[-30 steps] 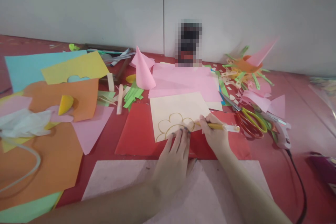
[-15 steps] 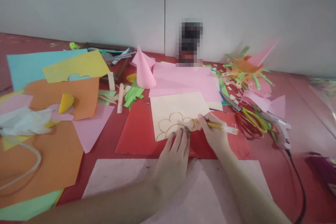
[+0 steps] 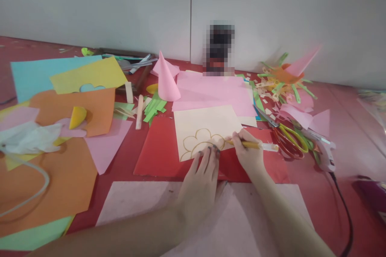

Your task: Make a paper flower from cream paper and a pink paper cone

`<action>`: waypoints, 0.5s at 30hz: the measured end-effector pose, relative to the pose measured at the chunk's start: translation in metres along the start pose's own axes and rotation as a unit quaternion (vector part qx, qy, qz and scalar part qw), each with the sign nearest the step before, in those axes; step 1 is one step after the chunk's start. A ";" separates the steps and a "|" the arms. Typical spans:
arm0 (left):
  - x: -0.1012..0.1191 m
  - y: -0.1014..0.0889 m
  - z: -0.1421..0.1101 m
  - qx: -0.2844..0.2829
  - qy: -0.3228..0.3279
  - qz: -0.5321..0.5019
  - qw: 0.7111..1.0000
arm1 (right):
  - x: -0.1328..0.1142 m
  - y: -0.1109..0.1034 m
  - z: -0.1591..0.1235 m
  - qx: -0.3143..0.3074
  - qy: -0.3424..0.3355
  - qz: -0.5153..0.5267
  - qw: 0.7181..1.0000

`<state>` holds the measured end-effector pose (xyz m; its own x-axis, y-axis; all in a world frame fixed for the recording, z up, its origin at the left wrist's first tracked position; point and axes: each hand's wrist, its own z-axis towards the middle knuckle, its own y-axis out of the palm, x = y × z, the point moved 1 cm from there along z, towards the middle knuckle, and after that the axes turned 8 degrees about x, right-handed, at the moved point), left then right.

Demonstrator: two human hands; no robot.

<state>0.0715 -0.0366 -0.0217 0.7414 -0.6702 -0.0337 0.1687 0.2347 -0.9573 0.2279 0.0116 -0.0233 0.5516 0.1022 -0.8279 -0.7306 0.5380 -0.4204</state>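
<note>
Red work surface [image 3: 352, 128], pale wall [image 3: 90, 8] behind. Cream sheet [image 3: 208, 117] overlaps red sheet [image 3: 159, 148]. Your left hand [image 3: 200, 180] flat, grasping nothing, resting on cream sheet's near edge. Your right hand [image 3: 249, 154] pinches golden pen [image 3: 251, 144], tip near cream sheet's right edge. Done: several petal outlines [image 3: 202, 134]; your left hand hides some. Remaining, likely: outline's right end; cream sheet uncut. Scissors [image 3: 275, 125] right of cream sheet.

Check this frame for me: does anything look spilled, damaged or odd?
Yes: small paper scraps lie strewn by the wall, around the orange piece with green strips, like uncollected offcuts. A pixelated block by the wall can't be made out. The cream sheet under the left hand shows no visible damage.
</note>
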 end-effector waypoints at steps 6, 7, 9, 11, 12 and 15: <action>0.000 -0.002 0.001 -0.015 -0.003 -0.002 1.000 | -0.005 -0.002 0.000 -0.008 0.005 -0.028 1.000; 0.000 -0.002 0.001 -0.015 -0.004 -0.001 1.000 | -0.006 -0.003 0.001 -0.009 0.003 -0.030 1.000; 0.000 -0.002 0.001 -0.015 -0.004 0.003 1.000 | -0.007 -0.002 0.001 -0.008 0.001 -0.033 0.999; 0.000 -0.002 0.001 -0.013 -0.002 0.007 1.000 | -0.007 -0.002 0.001 -0.007 0.000 -0.036 0.999; 0.000 -0.002 0.001 -0.013 0.001 0.008 1.000 | -0.007 -0.002 0.001 -0.006 0.000 -0.036 0.999; 0.000 -0.003 0.002 -0.011 0.008 0.012 1.000 | -0.007 -0.002 0.001 -0.007 -0.002 -0.033 0.999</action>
<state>0.0721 -0.0358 -0.0184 0.7348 -0.6755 -0.0615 0.1361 0.2357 -0.9622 0.2257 0.0107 -0.0161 0.5999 0.0712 -0.7969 -0.6987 0.5319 -0.4784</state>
